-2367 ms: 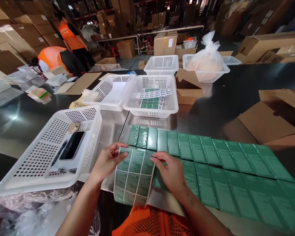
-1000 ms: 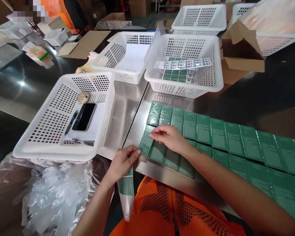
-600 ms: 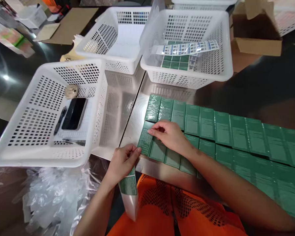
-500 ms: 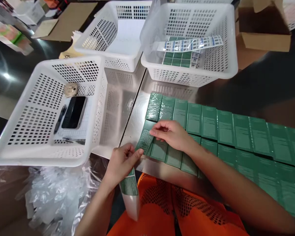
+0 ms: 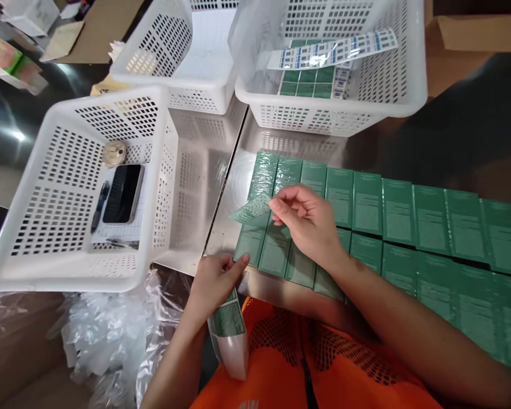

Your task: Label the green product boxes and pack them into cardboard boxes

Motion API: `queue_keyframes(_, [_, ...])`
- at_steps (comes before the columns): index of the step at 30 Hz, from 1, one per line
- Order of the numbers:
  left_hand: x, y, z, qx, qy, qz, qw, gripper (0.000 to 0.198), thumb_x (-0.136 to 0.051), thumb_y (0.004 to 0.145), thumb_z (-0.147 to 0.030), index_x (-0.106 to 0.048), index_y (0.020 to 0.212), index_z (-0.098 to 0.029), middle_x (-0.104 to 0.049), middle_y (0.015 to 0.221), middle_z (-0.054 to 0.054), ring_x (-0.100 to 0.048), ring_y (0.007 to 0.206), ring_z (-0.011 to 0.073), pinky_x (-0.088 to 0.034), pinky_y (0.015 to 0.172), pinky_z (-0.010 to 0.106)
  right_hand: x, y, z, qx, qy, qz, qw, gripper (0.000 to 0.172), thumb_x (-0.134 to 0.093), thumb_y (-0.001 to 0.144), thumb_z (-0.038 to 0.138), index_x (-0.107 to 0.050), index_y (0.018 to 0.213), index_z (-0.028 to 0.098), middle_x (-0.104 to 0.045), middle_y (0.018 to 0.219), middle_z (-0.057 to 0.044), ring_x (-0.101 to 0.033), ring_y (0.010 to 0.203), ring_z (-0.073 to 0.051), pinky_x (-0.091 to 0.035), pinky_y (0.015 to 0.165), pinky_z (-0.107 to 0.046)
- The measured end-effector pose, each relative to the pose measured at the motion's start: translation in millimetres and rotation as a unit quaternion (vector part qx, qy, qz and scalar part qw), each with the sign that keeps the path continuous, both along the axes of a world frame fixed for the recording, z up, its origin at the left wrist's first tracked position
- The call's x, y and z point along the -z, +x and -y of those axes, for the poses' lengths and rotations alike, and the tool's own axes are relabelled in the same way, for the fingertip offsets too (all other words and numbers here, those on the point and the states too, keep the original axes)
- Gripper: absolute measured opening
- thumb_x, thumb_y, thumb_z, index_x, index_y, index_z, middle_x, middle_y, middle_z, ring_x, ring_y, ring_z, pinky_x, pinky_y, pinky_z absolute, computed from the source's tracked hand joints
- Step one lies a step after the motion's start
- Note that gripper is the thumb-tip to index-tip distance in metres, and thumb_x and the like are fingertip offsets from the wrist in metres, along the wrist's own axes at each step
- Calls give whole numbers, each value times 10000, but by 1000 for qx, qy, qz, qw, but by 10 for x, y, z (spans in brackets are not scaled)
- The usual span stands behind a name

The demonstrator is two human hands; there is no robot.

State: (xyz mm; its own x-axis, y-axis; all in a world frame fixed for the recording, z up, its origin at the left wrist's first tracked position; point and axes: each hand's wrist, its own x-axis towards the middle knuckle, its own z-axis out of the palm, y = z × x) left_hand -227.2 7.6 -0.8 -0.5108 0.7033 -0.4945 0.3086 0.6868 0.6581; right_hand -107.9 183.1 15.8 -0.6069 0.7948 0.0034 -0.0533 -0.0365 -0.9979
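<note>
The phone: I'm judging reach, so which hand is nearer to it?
Left. The left hand is outside the basket, to the right of the phone; the right hand is farther right, over the green boxes, holding a sticker.

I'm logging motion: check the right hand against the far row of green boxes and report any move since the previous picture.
Yes: the right hand has moved forward, farther over the far row of green boxes.

Grn label (image 5: 252,209) now lifted/turned in R hand (image 5: 304,221), clear of L hand (image 5: 216,278).
</note>
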Motion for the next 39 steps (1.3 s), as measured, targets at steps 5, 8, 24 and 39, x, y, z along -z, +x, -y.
queue_keyframes(5, [62, 18, 38, -50, 11, 71, 996, 415, -632, 770, -453, -436, 497, -211, -470, 436, -38, -423, 447, 119, -277, 482, 248, 151, -79, 61, -58, -106, -47, 992, 335, -730, 807, 510, -594, 813, 205, -595, 705, 24, -606, 645, -120, -550, 635, -275])
queue_keyframes(8, [67, 41, 43, -110, 53, 86, 989, 318, -682, 712, -350, -403, 621, -226, -441, 433, -87, -405, 429, 103, -282, 467, 223, 209, -103, 57, -69, -143, -55, 986, 349, -738, 794, 517, -592, 826, 202, -605, 751, 21, -634, 687, -122, -556, 689, -283])
queue_keyframes(24, [30, 110, -20, -156, 83, 252, 951, 465, -675, 762, -321, -387, 1116, -235, -648, 534, -56, -494, 365, 103, -384, 410, 193, 228, -92, 92, -74, -71, -28, 994, 242, -671, 874, 422, -604, 846, 192, -631, 794, -2, -607, 727, -128, -493, 664, -263])
queue_keyframes(39, [4, 125, -15, -122, 57, 208, 969, 478, -612, 737, -225, -340, 1130, -239, -678, 587, -59, -427, 321, 66, -321, 369, 164, 254, -89, 85, -78, -84, -35, 993, 234, -656, 883, 415, -600, 849, 190, -643, 791, -9, -624, 741, -139, -504, 669, -275])
